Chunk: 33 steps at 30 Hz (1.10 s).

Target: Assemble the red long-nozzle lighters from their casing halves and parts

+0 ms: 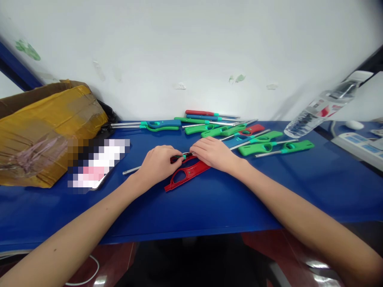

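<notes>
red casing; illegible bottle label

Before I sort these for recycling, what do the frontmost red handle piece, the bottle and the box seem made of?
Red handle piece: probably plastic, slightly glossy, with a moulded loop. Bottle: likely clear plastic, see-through, ridged. Box: apparently cardboard, given its shape and brown top; shiny yellow tape covers its side.

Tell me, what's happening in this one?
A person's left hand pinches part of what looks like a red lighter, and the right hand has its fingertips at the other end. A loose red casing piece lies nearer the person on the blue table. More lighters, mostly green, lie toward the wall; a water bottle stands at the right.
</notes>
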Motion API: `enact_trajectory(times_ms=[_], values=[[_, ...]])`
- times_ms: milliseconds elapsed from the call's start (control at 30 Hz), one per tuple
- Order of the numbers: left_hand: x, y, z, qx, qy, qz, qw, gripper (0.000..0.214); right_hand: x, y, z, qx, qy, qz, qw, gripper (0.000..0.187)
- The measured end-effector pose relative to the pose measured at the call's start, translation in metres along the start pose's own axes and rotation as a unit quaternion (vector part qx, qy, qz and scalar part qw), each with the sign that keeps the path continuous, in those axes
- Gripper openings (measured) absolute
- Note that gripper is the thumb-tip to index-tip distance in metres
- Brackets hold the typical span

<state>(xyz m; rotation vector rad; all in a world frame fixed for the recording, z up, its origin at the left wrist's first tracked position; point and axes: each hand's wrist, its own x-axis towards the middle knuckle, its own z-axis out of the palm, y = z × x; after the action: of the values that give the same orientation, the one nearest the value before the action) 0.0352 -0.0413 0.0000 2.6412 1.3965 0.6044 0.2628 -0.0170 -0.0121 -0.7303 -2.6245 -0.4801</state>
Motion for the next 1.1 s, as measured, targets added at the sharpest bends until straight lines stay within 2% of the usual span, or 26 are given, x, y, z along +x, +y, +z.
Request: enact_trajectory(times_ms=[300,633,1100], values=[[0.003,-0.008,-0.009,-0.026,-0.054,0.015,0.998,0.019,0.001,-0.002,0.001,-0.013,0.025,0.011,1.0,0.025],[0.001,-0.009,-0.002,0.02,-0.009,0.052,0.998,0.02,0.0,-0.003,0.002,0.008,0.052,0.025,0.998,0.021],[0.0,-0.008,0.001,0.052,0.019,0.077,0.996,0.018,-0.002,0.002,0.004,0.094,0.037,0.035,0.994,0.025]])
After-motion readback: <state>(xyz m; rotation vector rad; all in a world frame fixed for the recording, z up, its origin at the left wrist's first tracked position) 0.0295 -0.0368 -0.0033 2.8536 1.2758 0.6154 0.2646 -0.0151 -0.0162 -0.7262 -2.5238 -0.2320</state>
